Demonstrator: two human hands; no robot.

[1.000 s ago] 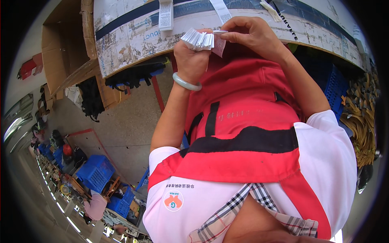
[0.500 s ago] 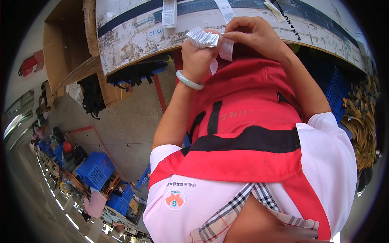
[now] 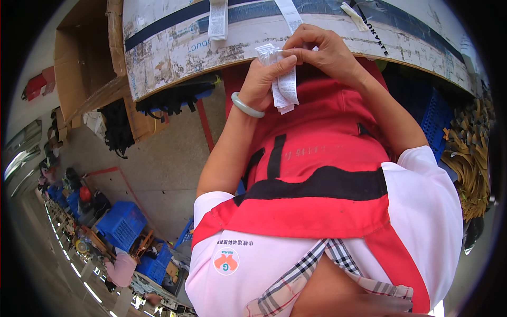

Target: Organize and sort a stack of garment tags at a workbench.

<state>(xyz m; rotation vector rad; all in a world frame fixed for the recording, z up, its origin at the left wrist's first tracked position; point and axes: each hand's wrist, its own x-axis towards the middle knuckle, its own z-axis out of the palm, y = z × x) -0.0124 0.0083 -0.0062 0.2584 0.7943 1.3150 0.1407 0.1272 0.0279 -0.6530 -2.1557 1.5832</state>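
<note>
My left hand (image 3: 260, 80), with a pale bangle at its wrist, is closed around a bundle of white printed labels (image 3: 285, 87). Its thumb lies across their front, and the lower ends hang down before the red apron (image 3: 327, 127). At the bundle's upper right edge, my right hand (image 3: 330, 55) has thumb and forefinger pinched together on the labels. How many layers it grips is hidden. Beyond the hands, on the worn tabletop (image 3: 169, 58), lie a stack of white labels (image 3: 218, 24) and a label strip (image 3: 289, 15).
A crumpled pale strip (image 3: 355, 17) lies farther right on the table. An open cardboard box (image 3: 87, 53) stands at the left. Black straps (image 3: 177, 96) sit under the table edge. Right of me are a blue crate (image 3: 437, 119) and a heap of brown strips (image 3: 465, 164).
The bundle has turned from a fanned, edge-on pile to hanging flat with printed faces showing. My left thumb now lies over it. My right hand has shifted slightly and stays pinched.
</note>
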